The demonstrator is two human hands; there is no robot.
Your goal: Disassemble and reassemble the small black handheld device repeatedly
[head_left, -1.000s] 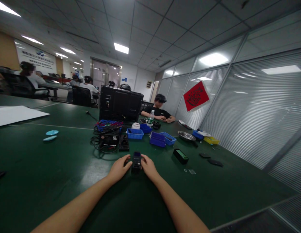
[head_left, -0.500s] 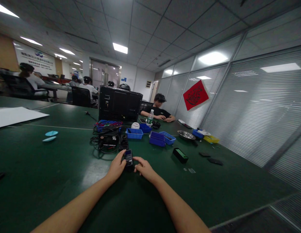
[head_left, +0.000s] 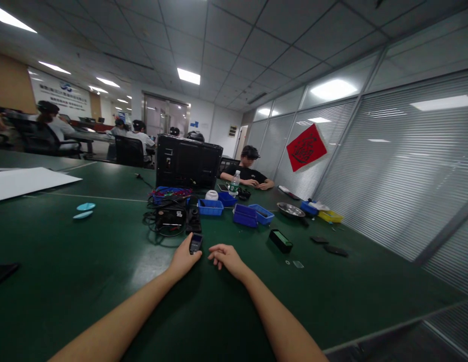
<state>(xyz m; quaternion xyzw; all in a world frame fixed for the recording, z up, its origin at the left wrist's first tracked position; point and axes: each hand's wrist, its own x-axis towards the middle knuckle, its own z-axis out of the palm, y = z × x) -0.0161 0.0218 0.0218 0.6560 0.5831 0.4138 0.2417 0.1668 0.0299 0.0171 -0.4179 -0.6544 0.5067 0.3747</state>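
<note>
My left hand (head_left: 182, 260) is closed around a small black device (head_left: 196, 243), fingers along its left side and thumb across its lower end. The device sits in the opening between that thumb and the fingertips, its screen end pointing away from me; whether it touches the green table (head_left: 211, 311) beneath, I can't tell. My right hand (head_left: 227, 259) is just to the right of it, empty, fingers loosely bent and apart from the device, a bare strip of table between them.

Off to my right lies a black box with a green top (head_left: 281, 241), well apart from my right hand. Just past the device stands a dark holder (head_left: 193, 220), and beside that, to the left, a black unit (head_left: 172, 217) among tangled cables. Behind these come a blue tray (head_left: 210, 207) and, to its right, a dark blue box (head_left: 245, 215). Farther off are a water bottle (head_left: 234, 184) and a big black panel (head_left: 189, 162). At the far side, a person in a black shirt (head_left: 252, 175) sits with forearms on the table.
</note>
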